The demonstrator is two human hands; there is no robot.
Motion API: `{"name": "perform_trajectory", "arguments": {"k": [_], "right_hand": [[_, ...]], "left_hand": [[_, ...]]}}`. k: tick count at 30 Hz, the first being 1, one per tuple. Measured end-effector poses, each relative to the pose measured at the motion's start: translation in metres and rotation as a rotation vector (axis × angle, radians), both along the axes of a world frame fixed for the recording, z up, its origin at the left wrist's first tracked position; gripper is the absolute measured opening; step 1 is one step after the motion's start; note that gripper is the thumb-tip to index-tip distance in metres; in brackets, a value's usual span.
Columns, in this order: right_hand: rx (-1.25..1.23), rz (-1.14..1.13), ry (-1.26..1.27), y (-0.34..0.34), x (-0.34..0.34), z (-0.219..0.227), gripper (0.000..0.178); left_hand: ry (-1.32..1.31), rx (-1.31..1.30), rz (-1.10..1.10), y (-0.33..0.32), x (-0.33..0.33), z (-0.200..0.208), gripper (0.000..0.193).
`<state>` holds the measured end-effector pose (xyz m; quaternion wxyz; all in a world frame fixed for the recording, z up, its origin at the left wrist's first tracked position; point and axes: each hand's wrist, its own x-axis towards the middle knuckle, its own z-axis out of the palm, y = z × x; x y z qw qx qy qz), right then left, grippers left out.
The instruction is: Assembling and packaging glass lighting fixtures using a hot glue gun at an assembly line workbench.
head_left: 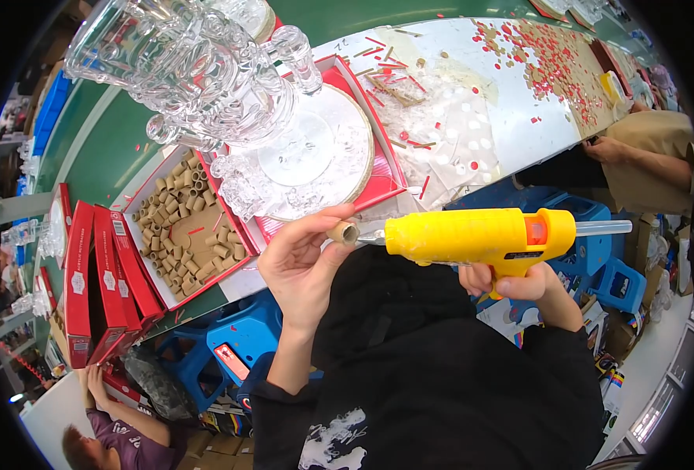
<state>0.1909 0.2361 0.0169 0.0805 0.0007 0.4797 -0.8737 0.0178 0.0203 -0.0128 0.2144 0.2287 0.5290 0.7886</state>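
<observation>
Between the thumb and fingers of my left hand (304, 270) is a short brown cardboard tube (342, 233), its open end facing right. My right hand (511, 282) grips the handle of a yellow hot glue gun (464, 235); a clear glue stick (605, 227) sticks out of its back. The metal nozzle meets or nearly meets the tube's rim. Beyond my left hand a clear ornate acrylic piece with several arms (206, 78) stands by a round clear disc (308, 149) in a red box (374, 133). Left of that, a red-edged box (241, 223) holds many cardboard tubes (186, 192).
Flat red boxes (100, 282) lean at the left. Red and brown scraps (547, 70) cover the far right of the white tabletop (511, 117). Blue stools (241, 337) stand below the table. One person sits at right (660, 160), another at lower left (128, 431).
</observation>
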Motion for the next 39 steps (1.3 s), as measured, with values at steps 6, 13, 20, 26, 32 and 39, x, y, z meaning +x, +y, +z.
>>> {"name": "perform_trajectory", "arguments": {"k": [6, 13, 20, 26, 32, 39], "right_hand": [[0.008, 0.01, -0.007, -0.001, 0.001, 0.001, 0.011], [0.171, -0.052, -0.096, 0.003, 0.005, 0.003, 0.026], [0.331, -0.594, -0.206, 0.037, -0.015, -0.023, 0.059], [0.544, -0.407, -0.66, 0.112, -0.034, -0.054, 0.051], [1.622, -0.729, -0.341, 0.095, -0.028, -0.031, 0.028], [-0.171, -0.405, -0.189, -0.026, -0.026, -0.044, 0.027]], "left_hand": [[0.035, -0.02, 0.014, 0.002, 0.0, -0.001, 0.025], [-0.048, 0.055, -0.007, -0.004, -0.001, -0.003, 0.026], [-0.074, -0.054, 0.107, -0.001, 0.003, -0.008, 0.028], [-0.087, -0.106, 0.034, 0.002, 0.011, -0.008, 0.027], [-0.256, -0.085, -0.04, 0.016, 0.025, -0.009, 0.023], [0.046, -0.11, -0.217, 0.058, 0.044, -0.019, 0.031]]}}
